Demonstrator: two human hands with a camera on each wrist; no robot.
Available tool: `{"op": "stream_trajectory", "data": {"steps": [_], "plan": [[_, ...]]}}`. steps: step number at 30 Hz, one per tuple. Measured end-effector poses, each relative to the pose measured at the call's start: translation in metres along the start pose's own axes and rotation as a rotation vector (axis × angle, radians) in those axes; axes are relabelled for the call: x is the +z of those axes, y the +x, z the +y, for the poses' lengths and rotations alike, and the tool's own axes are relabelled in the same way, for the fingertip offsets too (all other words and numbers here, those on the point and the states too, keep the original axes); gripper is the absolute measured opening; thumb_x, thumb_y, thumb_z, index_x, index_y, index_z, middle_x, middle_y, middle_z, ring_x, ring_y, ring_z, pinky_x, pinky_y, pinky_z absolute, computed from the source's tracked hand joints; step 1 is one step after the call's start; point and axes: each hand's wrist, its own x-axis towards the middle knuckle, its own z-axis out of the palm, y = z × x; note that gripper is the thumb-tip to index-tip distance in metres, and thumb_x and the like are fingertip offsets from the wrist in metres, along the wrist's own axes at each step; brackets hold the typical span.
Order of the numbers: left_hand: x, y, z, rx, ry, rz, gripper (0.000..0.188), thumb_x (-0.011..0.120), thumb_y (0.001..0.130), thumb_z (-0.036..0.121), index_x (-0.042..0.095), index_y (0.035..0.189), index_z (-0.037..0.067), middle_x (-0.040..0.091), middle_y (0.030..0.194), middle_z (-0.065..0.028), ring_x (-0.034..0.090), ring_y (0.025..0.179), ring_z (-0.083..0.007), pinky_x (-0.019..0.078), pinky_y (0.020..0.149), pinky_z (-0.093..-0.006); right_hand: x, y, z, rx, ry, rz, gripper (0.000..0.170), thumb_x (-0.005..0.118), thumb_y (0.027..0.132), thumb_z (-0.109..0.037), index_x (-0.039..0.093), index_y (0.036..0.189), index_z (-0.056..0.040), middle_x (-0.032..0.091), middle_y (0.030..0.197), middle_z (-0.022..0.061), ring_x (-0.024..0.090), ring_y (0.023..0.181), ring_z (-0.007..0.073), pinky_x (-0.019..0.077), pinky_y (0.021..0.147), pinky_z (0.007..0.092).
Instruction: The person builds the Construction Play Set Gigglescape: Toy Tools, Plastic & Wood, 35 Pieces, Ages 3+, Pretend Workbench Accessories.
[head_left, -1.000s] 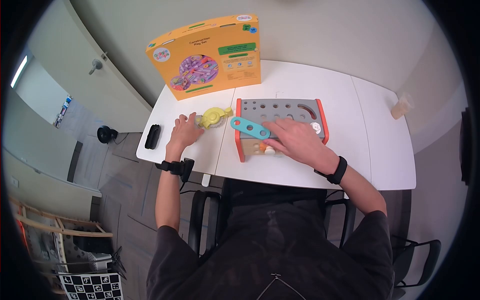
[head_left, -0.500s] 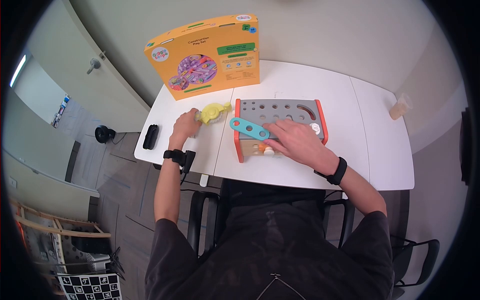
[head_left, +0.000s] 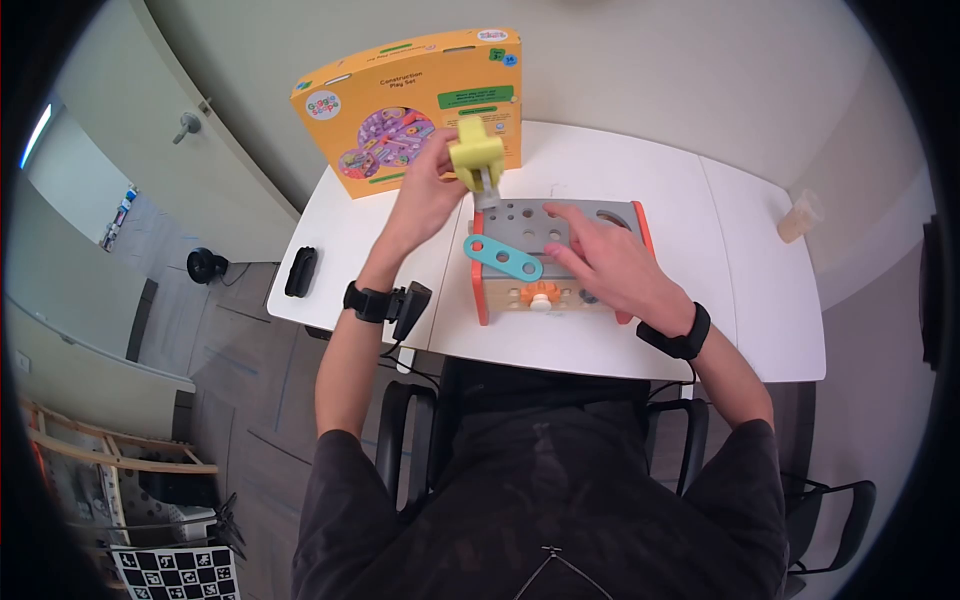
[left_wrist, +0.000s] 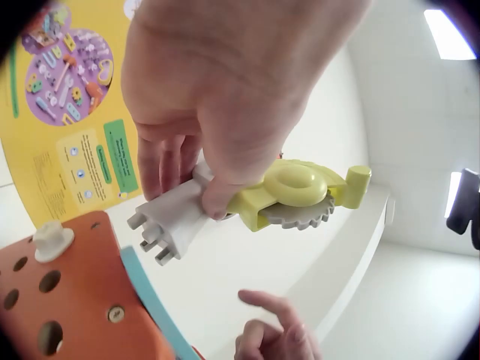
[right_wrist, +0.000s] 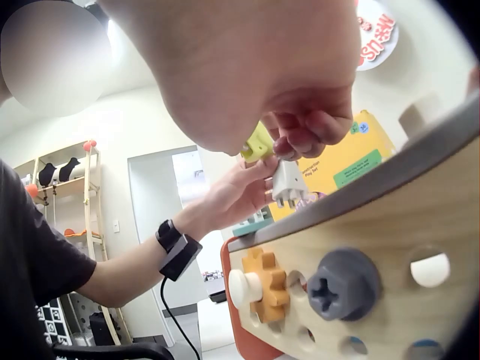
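Note:
My left hand [head_left: 428,200] holds a yellow toy circular saw [head_left: 478,152] up over the left back corner of the toy workbench [head_left: 643,228]. Thumb and fingers grip its light grey end piece [left_wrist: 174,214], whose short pegs point outward; a grey toothed blade [left_wrist: 304,216] sits in the yellow guard. Above the bench's grey top is my right hand [head_left: 622,268], holding nothing, its index finger extended. A teal strip with three holes [head_left: 516,263] lies slanted over the bench's left front edge. On the wooden front are an orange gear [right_wrist: 268,289] with a white knob and a grey bolt [right_wrist: 349,289].
An orange-yellow play set box [head_left: 400,100] stands at the back left of the white table [head_left: 690,300]. A small black holder [head_left: 301,272] lies near the left edge, and a beige cup [head_left: 801,216] stands at the far right.
My left hand has picked the toy saw up off the table and brought it up and right to the bench. My right hand has let go of the teal strip and drawn back slightly right.

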Motion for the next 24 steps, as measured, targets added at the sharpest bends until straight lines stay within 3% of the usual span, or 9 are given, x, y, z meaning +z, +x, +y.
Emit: {"op": "stream_trajectory", "data": {"steps": [3,6,10,18,21,24], "plan": [[0.012,-0.005,0.012,-0.094,0.019,-0.062,0.045,0.069,0.097,-0.004,0.055,0.139,0.006,0.072,0.127,-0.0128,0.069,0.122,-0.0219,0.0560,0.105,-0.0363,-0.009,0.001,-0.003,-0.038,0.043,0.084,0.040,0.056,0.111,-0.033,0.054,0.140,-0.0054,0.075,0.095,0.0208,0.073,0.080,0.0385,0.0568,0.071,0.0464],[0.018,-0.007,0.000,-0.010,0.020,-0.064,0.044,0.071,0.098,0.000,0.056,0.139,0.005,0.072,0.129,-0.0130,0.069,0.122,-0.0219,0.0564,0.105,-0.0376,-0.025,0.001,-0.011,-0.017,0.064,0.112,0.035,0.057,0.111,-0.029,0.055,0.138,-0.0065,0.075,0.089,0.0183,0.074,0.078,0.0351,0.0569,0.069,0.0437],[0.015,-0.007,-0.001,-0.045,-0.012,-0.131,0.046,0.076,0.097,0.006,0.057,0.139,0.007,0.071,0.130,-0.0123,0.068,0.124,-0.0234,0.0568,0.105,-0.0392,-0.037,0.001,-0.018,-0.058,0.030,0.171,0.030,0.058,0.111,-0.025,0.058,0.135,-0.0075,0.075,0.085,0.0160,0.075,0.077,0.0292,0.0572,0.067,0.0378],[0.014,-0.007,-0.001,-0.078,-0.037,-0.176,0.049,0.078,0.097,0.010,0.056,0.141,0.008,0.072,0.131,-0.0134,0.069,0.122,-0.0249,0.0570,0.104,-0.0390,-0.031,0.000,-0.035,-0.333,0.048,0.331,0.022,0.068,0.104,-0.018,0.067,0.123,-0.0069,0.076,0.097,0.0126,0.075,0.079,0.0277,0.0583,0.068,0.0369],[0.013,-0.007,-0.012,-0.032,-0.005,-0.188,0.066,0.087,0.088,0.009,0.054,0.145,0.010,0.067,0.128,-0.0076,0.068,0.115,-0.0183,0.0562,0.100,-0.0355,-0.026,0.003,-0.038,-0.400,0.048,0.357,0.023,0.071,0.102,-0.017,0.068,0.122,-0.0059,0.075,0.096,0.0106,0.074,0.077,0.0271,0.0572,0.066,0.0368],[0.015,-0.007,-0.022,-0.010,-0.029,-0.184,0.067,0.087,0.088,0.009,0.052,0.146,0.010,0.068,0.128,-0.0082,0.068,0.116,-0.0182,0.0569,0.098,-0.0351,-0.023,0.004,-0.039,-0.412,0.033,0.332,0.025,0.073,0.100,-0.017,0.068,0.121,-0.0050,0.073,0.094,0.0093,0.072,0.075,0.0264,0.0559,0.064,0.0368]]}}
